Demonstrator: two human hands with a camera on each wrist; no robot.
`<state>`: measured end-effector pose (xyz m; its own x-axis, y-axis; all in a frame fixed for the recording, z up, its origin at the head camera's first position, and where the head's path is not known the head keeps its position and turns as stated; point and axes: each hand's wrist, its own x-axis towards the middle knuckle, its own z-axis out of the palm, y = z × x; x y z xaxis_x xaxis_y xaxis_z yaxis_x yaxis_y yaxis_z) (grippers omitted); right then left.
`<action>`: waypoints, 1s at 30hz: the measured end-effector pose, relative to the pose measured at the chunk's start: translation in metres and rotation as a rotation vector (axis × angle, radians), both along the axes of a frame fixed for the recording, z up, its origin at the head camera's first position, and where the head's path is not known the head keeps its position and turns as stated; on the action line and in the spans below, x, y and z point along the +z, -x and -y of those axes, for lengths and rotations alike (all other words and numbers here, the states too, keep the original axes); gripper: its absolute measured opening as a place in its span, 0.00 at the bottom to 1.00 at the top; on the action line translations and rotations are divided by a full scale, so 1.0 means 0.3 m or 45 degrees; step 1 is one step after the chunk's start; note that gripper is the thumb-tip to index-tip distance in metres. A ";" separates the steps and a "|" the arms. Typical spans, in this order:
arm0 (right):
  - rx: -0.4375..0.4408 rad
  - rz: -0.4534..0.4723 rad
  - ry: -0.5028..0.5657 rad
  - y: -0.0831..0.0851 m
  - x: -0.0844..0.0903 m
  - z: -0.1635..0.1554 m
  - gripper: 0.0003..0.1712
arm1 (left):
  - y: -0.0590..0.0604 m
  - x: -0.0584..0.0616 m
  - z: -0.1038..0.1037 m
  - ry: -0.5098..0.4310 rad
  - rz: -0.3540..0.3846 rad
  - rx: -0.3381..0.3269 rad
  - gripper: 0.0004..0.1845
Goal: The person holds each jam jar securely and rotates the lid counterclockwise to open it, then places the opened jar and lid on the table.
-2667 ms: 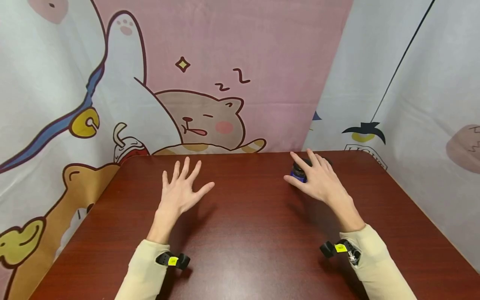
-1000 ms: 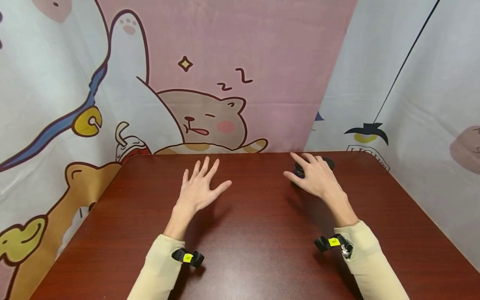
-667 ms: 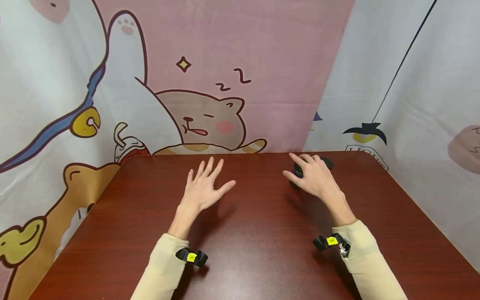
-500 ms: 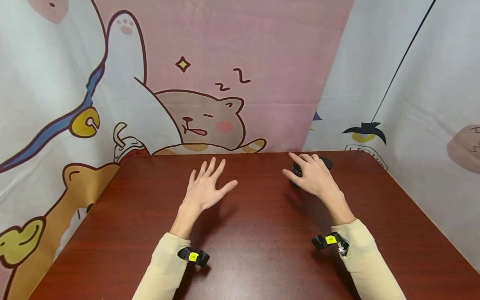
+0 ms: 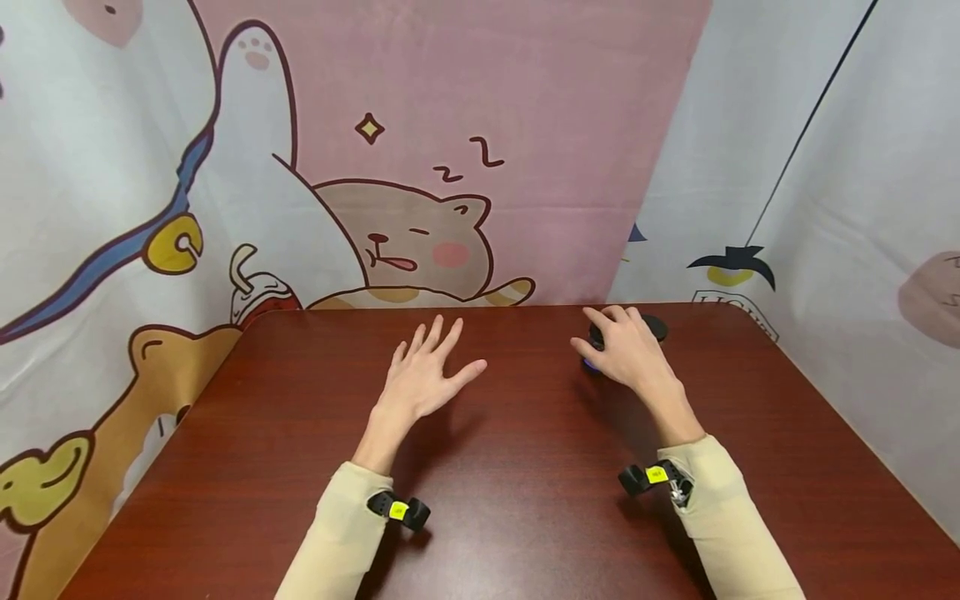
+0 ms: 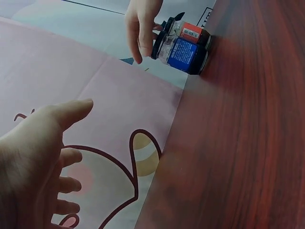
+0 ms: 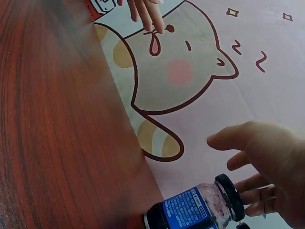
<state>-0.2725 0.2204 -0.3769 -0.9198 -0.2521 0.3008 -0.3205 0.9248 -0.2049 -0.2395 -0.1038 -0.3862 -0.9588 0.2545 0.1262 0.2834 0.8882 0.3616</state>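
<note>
On the dark red table [image 5: 525, 500], the left hand [image 5: 423, 379] hovers with fingers spread and empty, while the right hand [image 5: 626, 354], fingers loosely extended, touches the small blue-labelled jar [image 6: 183, 47] near the far edge.

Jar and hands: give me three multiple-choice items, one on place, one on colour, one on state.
1. Where is the jar on the table?
A. near left corner
B. far right part, under the right hand
C. centre, between the hands

2. What colour is the jar's label?
A. blue
B. green
C. yellow

3. How is the left hand?
A. closed in a fist
B. pinching the jar's lid
C. fingers spread, holding nothing

Answers:
1 B, the head view shows it at the far right beneath the right hand.
2 A, both wrist views show a blue label.
3 C, the head view shows straight, spread fingers over bare table.
</note>
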 end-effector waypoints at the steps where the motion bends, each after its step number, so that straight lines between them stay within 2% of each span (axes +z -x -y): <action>1: -0.009 0.002 0.004 0.000 0.000 0.000 0.36 | 0.001 0.000 -0.002 -0.004 0.000 -0.002 0.47; 12: -0.094 0.057 0.037 0.004 -0.007 -0.025 0.35 | 0.011 -0.003 -0.038 -0.049 0.006 -0.005 0.47; 30: -0.104 0.186 0.112 0.012 -0.013 -0.046 0.39 | 0.035 -0.035 -0.138 -0.184 0.026 -0.067 0.50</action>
